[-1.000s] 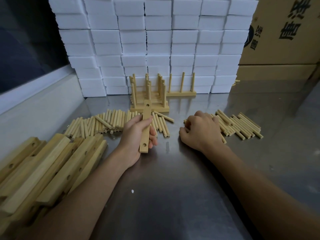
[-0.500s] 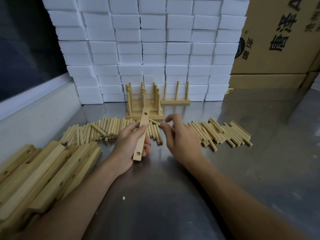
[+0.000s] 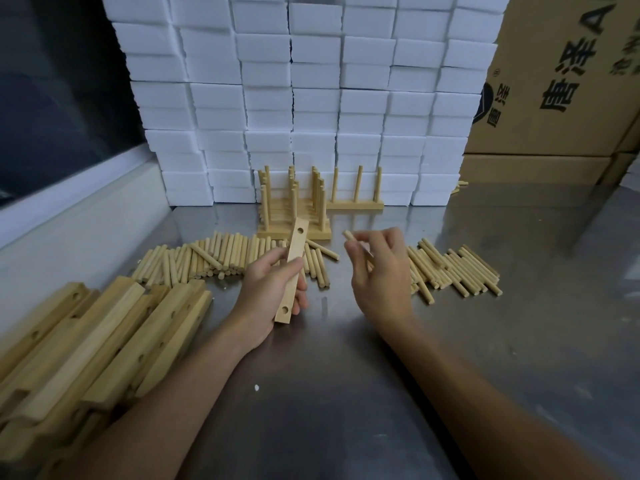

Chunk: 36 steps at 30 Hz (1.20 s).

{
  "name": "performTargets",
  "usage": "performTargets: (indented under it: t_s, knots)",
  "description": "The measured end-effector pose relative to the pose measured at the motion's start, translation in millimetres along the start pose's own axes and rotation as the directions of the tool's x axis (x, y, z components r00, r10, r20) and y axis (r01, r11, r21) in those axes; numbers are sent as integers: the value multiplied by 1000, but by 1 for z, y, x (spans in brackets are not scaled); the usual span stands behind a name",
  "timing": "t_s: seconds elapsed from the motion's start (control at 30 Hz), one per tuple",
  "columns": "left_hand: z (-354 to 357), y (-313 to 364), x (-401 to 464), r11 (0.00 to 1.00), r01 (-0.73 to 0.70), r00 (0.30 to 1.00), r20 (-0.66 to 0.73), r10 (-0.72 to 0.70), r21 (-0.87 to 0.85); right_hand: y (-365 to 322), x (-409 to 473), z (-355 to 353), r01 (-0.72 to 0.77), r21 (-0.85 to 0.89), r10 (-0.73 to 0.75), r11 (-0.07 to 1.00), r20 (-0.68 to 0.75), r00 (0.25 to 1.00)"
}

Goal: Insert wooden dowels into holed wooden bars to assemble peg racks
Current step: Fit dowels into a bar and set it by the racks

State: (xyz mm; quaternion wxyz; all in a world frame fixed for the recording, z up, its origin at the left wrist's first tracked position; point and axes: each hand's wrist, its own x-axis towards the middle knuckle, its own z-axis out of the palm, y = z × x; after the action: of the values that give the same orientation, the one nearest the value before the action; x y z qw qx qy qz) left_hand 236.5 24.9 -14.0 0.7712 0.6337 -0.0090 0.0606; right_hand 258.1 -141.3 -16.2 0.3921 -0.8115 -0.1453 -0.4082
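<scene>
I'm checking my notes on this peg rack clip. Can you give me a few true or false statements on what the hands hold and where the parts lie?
1. The left hand grips a holed bar. True.
2. That bar already has a dowel in it. False: both visible holes are empty.
3. The right hand pinches a dowel. True.
4. The finished racks stand before the white blocks. True.
5. The spare bars lie to the person's right. False: left.
</scene>
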Motion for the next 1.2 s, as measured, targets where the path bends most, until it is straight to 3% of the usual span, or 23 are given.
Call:
performTargets:
  t_s: [0.1, 0.2, 0.33, 0.53, 0.63, 0.9, 1.2]
  knots:
    - [0, 1, -3, 1000, -13, 1000, -2, 13, 14, -3, -1, -3, -100, 132, 95, 986, 40, 995]
    - [0, 1, -3, 1000, -16, 1000, -19, 16, 15, -2, -7, -7, -98, 109, 96, 989, 16, 995]
    - [-1, 0, -3, 1000, -7, 1000, -26, 7, 23, -1, -10, -11, -181, 95, 166, 979, 150, 975]
    - [0, -1, -3, 998, -27, 1000, -1, 27, 65, -6, -10, -9, -25, -56, 39, 998, 265, 963]
    - [0, -2, -2, 997, -32, 999, 17, 31, 67, -8, -10, -8, -33, -14, 35, 999, 204, 978]
    - [1, -1, -6, 991, -83, 995, 71, 76, 102, -9, -11, -9, 161, 12, -161, 987, 110, 981]
    - [3, -3, -11, 943, -215, 975, 114, 191, 256, -11, -10, -11, 86, 82, -99, 993, 157, 983]
